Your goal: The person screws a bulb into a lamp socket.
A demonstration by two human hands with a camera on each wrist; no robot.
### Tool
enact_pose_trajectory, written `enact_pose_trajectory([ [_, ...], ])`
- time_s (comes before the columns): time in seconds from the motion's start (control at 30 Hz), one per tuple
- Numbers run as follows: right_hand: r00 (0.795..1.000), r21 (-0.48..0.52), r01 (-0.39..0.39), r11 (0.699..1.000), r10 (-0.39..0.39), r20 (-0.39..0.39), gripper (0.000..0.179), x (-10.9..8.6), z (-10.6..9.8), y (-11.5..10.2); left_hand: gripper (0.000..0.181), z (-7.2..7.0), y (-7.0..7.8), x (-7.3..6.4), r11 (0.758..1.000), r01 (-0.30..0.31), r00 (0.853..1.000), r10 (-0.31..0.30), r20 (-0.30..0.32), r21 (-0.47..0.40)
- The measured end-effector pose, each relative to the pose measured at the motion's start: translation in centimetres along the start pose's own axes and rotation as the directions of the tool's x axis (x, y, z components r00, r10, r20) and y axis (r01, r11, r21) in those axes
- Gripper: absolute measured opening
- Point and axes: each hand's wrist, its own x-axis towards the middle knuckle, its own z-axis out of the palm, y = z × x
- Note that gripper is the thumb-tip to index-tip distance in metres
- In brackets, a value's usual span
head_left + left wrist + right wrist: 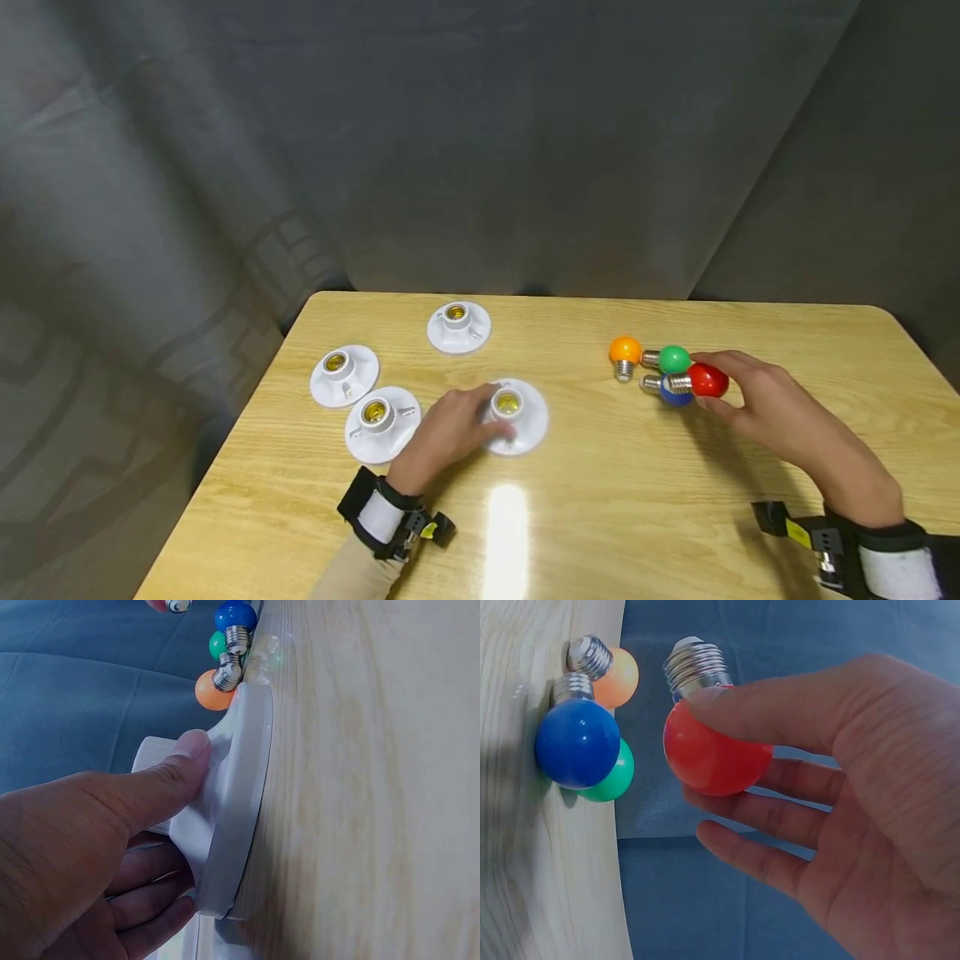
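Observation:
My left hand (448,427) grips a white round lamp holder (532,423) with a brass-coloured screw socket, thumb and fingers about its raised collar. In the left wrist view the holder's base (244,795) stands against or very close to the wood; any gap is hard to judge. A red light bulb (712,754) is pinched between thumb and fingers of my right hand (780,408), its metal screw end pointing left in the head view. Just beneath it lies a blue bulb (577,742), with a green bulb (674,359) and an orange bulb (625,349) close by.
Three more white lamp holders sit on the left of the wooden table (600,517): one at the back (459,342), one far left (358,379), one beside my left wrist (375,448). A dark grey curtain (525,150) hangs behind the table's back edge.

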Motion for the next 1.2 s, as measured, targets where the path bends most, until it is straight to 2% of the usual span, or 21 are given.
enact_pose_trajectory([
  [0.3, 0.999, 0.008, -0.026, 1.0, 0.026, 0.028, 0.058, 0.3, -0.1, -0.9, 0.062, 0.1, 0.0, -0.2, 1.0, -0.01, 1.0, 0.01, -0.005, -0.004],
  [0.5, 1.0, 0.034, -0.025, 0.999, 0.025, 0.007, 0.055, 0.3, 0.0, -1.3, 0.058, 0.4, 0.2, 0.0, 1.0, -0.027, 1.0, 0.027, 0.005, -0.008],
  [0.77, 0.996, 0.041, 0.053, 0.998, -0.05, -0.074, 0.053, 0.4, 0.4, -1.8, 0.056, 0.5, 0.5, 0.0, 1.0, -0.02, 0.999, 0.021, 0.029, -0.022],
  [1.2, 0.982, 0.033, 0.14, 0.99, -0.135, -0.134, 0.05, 0.5, 0.6, -3.0, 0.055, 0.8, 0.8, 0.0, 1.0, -0.025, 0.999, 0.025, 0.024, -0.008],
])
